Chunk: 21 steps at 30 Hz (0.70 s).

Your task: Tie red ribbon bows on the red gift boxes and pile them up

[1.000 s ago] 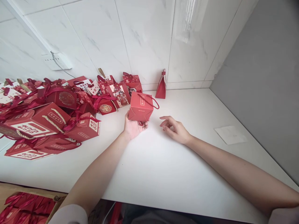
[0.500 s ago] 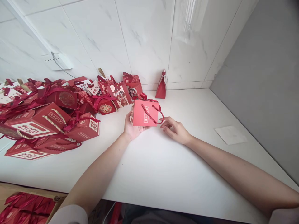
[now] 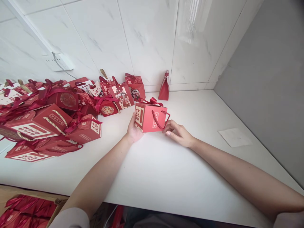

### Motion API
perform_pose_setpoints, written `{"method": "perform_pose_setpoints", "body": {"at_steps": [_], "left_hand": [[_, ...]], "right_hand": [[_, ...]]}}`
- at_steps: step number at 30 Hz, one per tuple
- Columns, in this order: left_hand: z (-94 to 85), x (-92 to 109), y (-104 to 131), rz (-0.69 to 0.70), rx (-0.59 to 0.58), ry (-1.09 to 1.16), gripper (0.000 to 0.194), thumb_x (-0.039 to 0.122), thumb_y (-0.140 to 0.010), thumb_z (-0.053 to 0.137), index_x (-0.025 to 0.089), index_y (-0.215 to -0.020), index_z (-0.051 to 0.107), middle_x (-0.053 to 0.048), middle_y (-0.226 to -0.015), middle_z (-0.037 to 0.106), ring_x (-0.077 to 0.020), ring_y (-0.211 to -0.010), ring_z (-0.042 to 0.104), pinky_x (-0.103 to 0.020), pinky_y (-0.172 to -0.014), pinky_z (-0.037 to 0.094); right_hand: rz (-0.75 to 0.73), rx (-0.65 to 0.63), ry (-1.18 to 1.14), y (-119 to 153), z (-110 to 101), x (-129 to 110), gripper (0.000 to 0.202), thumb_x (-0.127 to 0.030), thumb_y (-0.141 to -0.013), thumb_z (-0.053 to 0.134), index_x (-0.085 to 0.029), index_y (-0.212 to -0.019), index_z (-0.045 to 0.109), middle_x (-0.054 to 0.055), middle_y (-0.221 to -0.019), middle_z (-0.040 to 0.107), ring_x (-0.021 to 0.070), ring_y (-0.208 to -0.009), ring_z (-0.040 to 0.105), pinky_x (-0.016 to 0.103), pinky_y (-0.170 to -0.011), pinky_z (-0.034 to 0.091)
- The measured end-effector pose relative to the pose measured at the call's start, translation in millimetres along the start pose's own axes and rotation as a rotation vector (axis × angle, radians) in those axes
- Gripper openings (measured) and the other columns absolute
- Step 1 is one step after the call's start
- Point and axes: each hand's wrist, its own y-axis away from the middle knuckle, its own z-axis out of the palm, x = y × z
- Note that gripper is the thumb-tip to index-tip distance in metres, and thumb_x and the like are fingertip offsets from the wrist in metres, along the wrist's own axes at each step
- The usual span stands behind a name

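A small red gift box (image 3: 148, 120) with a ribbon bow on top is held just above the white tabletop. My left hand (image 3: 134, 130) grips it from the left, thumb on the near side and the other fingers hidden behind or under it. White double-happiness lettering shows on its left face, and a twisted red cord handle (image 3: 155, 120) hangs on the face towards me. My right hand (image 3: 178, 133) is at the box's right edge by the cord, fingers curved and thumb apart; whether the fingertips touch the box I cannot tell.
Many red gift boxes (image 3: 42, 122) are piled at the left along the tiled wall. A narrow red box (image 3: 164, 88) stands by the wall, and a flat white square (image 3: 235, 137) lies at the right. Below the table's front edge, a carton holds more red boxes (image 3: 28, 209).
The gift box has turned in my left hand, so its lettered left face shows more. It has shifted slightly right and down, and my right hand has come closer to its edge.
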Motion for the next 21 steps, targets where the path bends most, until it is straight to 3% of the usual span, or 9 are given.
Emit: {"method": "perform_pose_setpoints", "body": {"at_steps": [5, 9, 12, 15, 18, 21], "left_hand": [[-6.7, -4.0, -0.2, 0.007, 0.024, -0.013, 0.038, 0.044, -0.088, 0.057, 0.018, -0.115, 0.064, -0.01, -0.11, 0.072, -0.0283, -0.104, 0.067, -0.045, -0.089, 0.052], [-9.3, -3.9, 0.0, 0.017, -0.039, -0.093, 0.039, 0.041, -0.083, 0.065, 0.016, -0.113, 0.065, -0.011, -0.113, 0.072, -0.0287, -0.103, 0.067, -0.044, -0.087, 0.053], [-9.1, -3.7, 1.2, 0.0, -0.12, -0.266, 0.04, 0.026, -0.072, 0.076, 0.013, -0.108, 0.067, -0.014, -0.109, 0.073, -0.0322, -0.103, 0.068, -0.046, -0.088, 0.053], [-5.8, -4.3, 3.5, -0.01, -0.173, -0.465, 0.043, 0.013, -0.065, 0.079, 0.012, -0.106, 0.068, -0.014, -0.106, 0.073, -0.0334, -0.099, 0.068, -0.047, -0.085, 0.053], [0.7, -6.8, 5.9, 0.013, -0.16, -0.569, 0.049, 0.008, -0.06, 0.081, 0.011, -0.107, 0.067, -0.014, -0.104, 0.073, -0.0309, -0.097, 0.068, -0.044, -0.087, 0.052], [8.1, -11.1, 8.4, 0.016, -0.081, -0.442, 0.07, 0.007, -0.053, 0.084, 0.016, -0.119, 0.061, -0.012, -0.111, 0.07, -0.0296, -0.105, 0.066, -0.041, -0.093, 0.048]], "right_hand": [[0.089, 0.225, 0.025, -1.1, 2.0, 2.2, 0.038, -0.044, -0.094, 0.052, -0.026, -0.123, 0.034, 0.004, -0.092, 0.065, 0.0184, -0.075, 0.062, 0.034, -0.07, 0.05], [0.115, 0.184, 0.024, -1.3, 2.3, 2.9, 0.025, -0.044, -0.095, 0.05, -0.025, -0.108, 0.041, 0.003, -0.086, 0.063, 0.0177, -0.071, 0.062, 0.033, -0.069, 0.05], [0.136, 0.165, -0.021, -2.7, 1.2, 3.9, 0.031, -0.046, -0.095, 0.05, -0.025, -0.116, 0.04, 0.004, -0.09, 0.065, 0.0184, -0.074, 0.063, 0.034, -0.071, 0.052], [0.216, 0.214, -0.12, -5.4, -0.6, 7.9, 0.04, -0.049, -0.094, 0.05, -0.028, -0.126, 0.039, 0.007, -0.11, 0.064, 0.0185, -0.082, 0.065, 0.035, -0.073, 0.054], [0.263, 0.221, -0.195, -7.4, -2.2, 14.1, 0.042, -0.05, -0.094, 0.051, -0.028, -0.128, 0.042, 0.008, -0.118, 0.062, 0.0188, -0.088, 0.066, 0.036, -0.077, 0.055], [0.262, 0.223, -0.234, -7.8, -3.4, 19.5, 0.044, -0.049, -0.094, 0.05, -0.028, -0.132, 0.042, 0.007, -0.114, 0.063, 0.0186, -0.086, 0.066, 0.037, -0.079, 0.056]]}}
